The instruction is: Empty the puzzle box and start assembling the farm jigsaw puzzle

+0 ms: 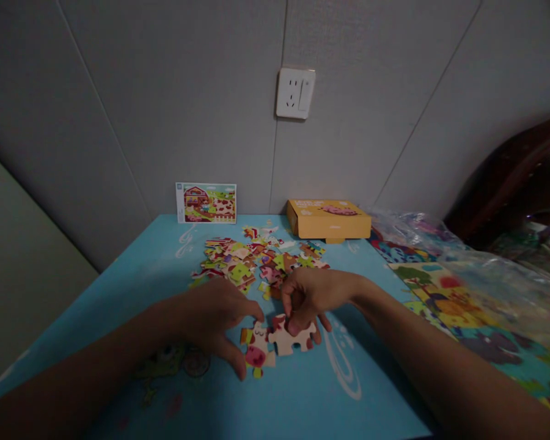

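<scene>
Two jigsaw pieces lie side by side on the blue tabletop. One is a cow-face puzzle piece (256, 349) with a pink muzzle. To its right is a white puzzle piece with brown patches (284, 343), at or against its edge; whether they interlock I cannot tell. My right hand (314, 293) pinches the patched piece from above with thumb and fingers. Beside the cow face, my left hand (220, 321) has thumb and forefinger spread apart around its left side, holding nothing. Beyond both hands lies a loose heap of puzzle pieces (231, 256).
A farm picture card (206, 203) leans on the wall at the back left. An orange box (332, 226) sits at the back right. Colourful printed sheets (458, 299) under clear plastic lie along the right side. A wall socket (296, 93) is above.
</scene>
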`<state>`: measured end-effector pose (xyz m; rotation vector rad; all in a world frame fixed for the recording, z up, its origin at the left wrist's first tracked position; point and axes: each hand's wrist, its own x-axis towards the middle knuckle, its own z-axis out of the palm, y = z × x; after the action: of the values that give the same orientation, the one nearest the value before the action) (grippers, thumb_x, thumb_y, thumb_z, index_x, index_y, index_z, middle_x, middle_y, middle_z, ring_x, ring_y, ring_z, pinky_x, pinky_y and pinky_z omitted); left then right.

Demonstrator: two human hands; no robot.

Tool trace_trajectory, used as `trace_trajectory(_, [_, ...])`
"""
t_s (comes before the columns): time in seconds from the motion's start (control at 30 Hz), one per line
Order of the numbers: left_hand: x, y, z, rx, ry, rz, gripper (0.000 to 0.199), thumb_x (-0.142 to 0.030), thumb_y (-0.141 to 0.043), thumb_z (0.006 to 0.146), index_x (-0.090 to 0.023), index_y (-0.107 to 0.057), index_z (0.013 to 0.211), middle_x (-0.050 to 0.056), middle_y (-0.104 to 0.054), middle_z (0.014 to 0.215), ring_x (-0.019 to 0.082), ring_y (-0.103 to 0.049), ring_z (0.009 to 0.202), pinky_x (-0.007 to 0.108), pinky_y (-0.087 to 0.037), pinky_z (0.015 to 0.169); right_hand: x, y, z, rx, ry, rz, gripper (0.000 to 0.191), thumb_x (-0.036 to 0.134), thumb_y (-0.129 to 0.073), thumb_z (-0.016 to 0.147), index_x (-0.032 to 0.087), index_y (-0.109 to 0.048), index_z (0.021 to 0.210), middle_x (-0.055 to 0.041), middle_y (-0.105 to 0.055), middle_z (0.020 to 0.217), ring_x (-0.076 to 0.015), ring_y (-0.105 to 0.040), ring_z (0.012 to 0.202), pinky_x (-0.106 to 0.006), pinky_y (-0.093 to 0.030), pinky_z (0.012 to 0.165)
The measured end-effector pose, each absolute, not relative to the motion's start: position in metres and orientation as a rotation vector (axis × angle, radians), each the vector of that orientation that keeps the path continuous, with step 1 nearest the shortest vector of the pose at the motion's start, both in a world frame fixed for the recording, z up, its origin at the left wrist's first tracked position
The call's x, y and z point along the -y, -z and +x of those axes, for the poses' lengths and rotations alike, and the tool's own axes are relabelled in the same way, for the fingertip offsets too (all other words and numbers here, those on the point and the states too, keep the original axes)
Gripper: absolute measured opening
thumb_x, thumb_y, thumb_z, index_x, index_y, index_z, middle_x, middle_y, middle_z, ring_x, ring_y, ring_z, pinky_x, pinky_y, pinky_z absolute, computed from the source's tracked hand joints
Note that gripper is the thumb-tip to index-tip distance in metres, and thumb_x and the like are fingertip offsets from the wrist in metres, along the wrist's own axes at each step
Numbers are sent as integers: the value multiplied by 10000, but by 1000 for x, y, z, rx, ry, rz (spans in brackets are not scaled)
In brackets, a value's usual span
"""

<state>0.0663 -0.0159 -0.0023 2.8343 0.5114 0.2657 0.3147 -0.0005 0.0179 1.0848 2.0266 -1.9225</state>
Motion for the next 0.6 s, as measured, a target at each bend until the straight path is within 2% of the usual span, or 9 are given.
trace_trajectory(0.2, [15, 3, 67, -535, -225, 2774, 567, -626, -752, 615, -242, -634, 1014, -81, -505, 552, 88, -448, 467, 218, -265, 519, 3, -13, 308, -1939, 1820, 1113, 308, 346, -757, 685, 147, -575, 833, 2, -664, 669, -146, -659, 517, -187, -478, 402])
trace_trajectory(0.6, [16, 2, 68, -573, -212, 2789, 572, -624, -769, 589, -232, -623, 979, -85, -530, 561, 85, -471, 466, 222, -270, 525, 9, -15, 301, -1890, 1818, 1154, 617, 453, -798, 608, 225, -331, 940, 68, -607, 561, -141, -583, 382, -194, -446, 379])
